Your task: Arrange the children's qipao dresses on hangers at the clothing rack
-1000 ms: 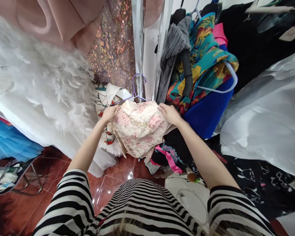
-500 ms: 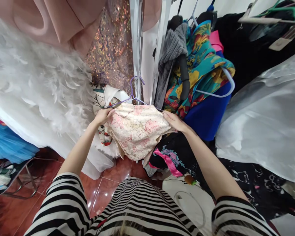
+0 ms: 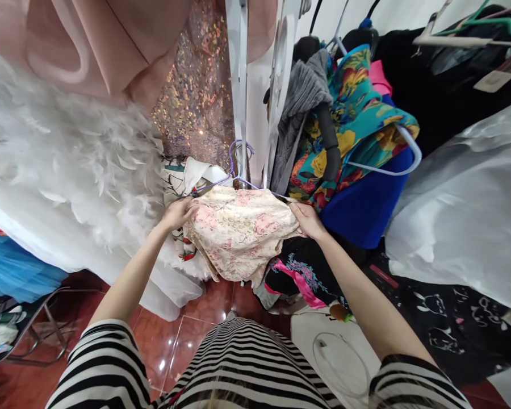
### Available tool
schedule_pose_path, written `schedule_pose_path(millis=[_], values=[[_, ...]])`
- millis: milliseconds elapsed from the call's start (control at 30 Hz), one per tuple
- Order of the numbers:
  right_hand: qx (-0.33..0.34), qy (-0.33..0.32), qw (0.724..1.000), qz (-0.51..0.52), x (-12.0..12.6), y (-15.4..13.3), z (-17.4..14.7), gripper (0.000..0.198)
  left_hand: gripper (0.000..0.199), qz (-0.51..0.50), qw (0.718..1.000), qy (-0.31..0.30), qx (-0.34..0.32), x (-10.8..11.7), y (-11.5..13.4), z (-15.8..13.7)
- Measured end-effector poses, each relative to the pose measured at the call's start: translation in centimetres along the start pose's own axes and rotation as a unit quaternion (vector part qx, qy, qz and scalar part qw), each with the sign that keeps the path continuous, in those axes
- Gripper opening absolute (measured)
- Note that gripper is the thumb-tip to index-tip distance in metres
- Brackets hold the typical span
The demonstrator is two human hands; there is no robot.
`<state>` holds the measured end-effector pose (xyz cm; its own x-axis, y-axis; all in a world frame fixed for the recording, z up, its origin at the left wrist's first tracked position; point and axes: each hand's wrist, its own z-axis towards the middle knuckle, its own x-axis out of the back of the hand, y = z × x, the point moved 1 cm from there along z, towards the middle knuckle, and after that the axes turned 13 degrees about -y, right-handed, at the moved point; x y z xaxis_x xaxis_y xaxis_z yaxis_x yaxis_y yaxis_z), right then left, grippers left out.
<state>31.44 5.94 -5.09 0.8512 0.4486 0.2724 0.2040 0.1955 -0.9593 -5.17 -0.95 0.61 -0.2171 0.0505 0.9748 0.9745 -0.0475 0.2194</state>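
Observation:
A cream blouse with pink flowers (image 3: 238, 233) hangs in front of me on a purple wire hanger (image 3: 234, 165). Its left shoulder edge is pinched in my left hand (image 3: 177, 213), and the opposite shoulder edge is gripped by my right hand (image 3: 308, 219). The cloth is spread sideways between the two hands, with its lower part drooping in folds. The hanger's hook shows by the white metal post (image 3: 239, 85). Behind my left hand sits a white garment with a branch print (image 3: 174, 176).
White feathery dresses (image 3: 106, 159) fill the left side, with a sequined dress (image 3: 200, 79) behind. On the right hang a teal floral garment (image 3: 357, 108) and a white plastic-covered one (image 3: 460, 210). A metal-legged chair (image 3: 46, 318) stands lower left on red tiles (image 3: 196, 329).
The blouse looks slightly wider and flatter between my hands. My right hand has shifted a little right and down in the view. Both hands keep their hold.

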Motion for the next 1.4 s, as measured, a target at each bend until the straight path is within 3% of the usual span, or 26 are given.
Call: schedule_pose_path(millis=[167, 367, 567, 667, 833, 1000, 1100, 1233, 1400], values=[[-0.055, 0.007, 0.997, 0.051, -0.8, 1.4, 0.0, 0.063, 0.031, -0.073, 0.997, 0.006, -0.001, 0.3, -0.6, 0.4], [-0.041, -0.007, 0.997, 0.06, -1.1, 1.9, -0.9, 0.054, 0.043, -0.199, 0.979, 0.036, -0.004, -0.6, -2.1, 0.5], [-0.041, -0.019, 0.996, 0.077, -0.8, 2.8, -2.1, 0.055, 0.05, -0.301, 0.951, 0.039, -0.06, -1.7, -3.4, 0.0], [-0.05, -0.027, 0.998, 0.036, -0.4, 3.7, -2.5, 0.054, 0.047, -0.292, 0.952, 0.056, -0.066, -2.1, -3.9, -0.1], [0.008, -0.016, 0.993, -0.112, 1.0, 4.3, -2.9, 0.046, 0.04, -0.244, 0.963, 0.09, -0.063, -2.4, -4.5, -0.6], [0.035, 0.019, 0.977, -0.21, 1.6, 5.0, -3.3, 0.031, 0.034, -0.266, 0.958, 0.099, -0.052, -2.7, -4.8, -1.5], [0.018, 0.076, 0.967, -0.242, 1.2, 4.9, -3.6, 0.025, 0.035, -0.305, 0.945, 0.11, -0.049, -3.0, -4.7, -2.1], [-0.055, 0.157, 0.95, -0.263, 0.8, 4.2, -4.0, 0.018, 0.044, -0.387, 0.915, 0.114, -0.031, -3.3, -4.3, -2.8], [-0.067, 0.155, 0.95, -0.264, 1.2, 4.0, -4.2, 0.028, 0.048, -0.47, 0.879, 0.074, 0.001, -3.9, -4.6, -3.0]])
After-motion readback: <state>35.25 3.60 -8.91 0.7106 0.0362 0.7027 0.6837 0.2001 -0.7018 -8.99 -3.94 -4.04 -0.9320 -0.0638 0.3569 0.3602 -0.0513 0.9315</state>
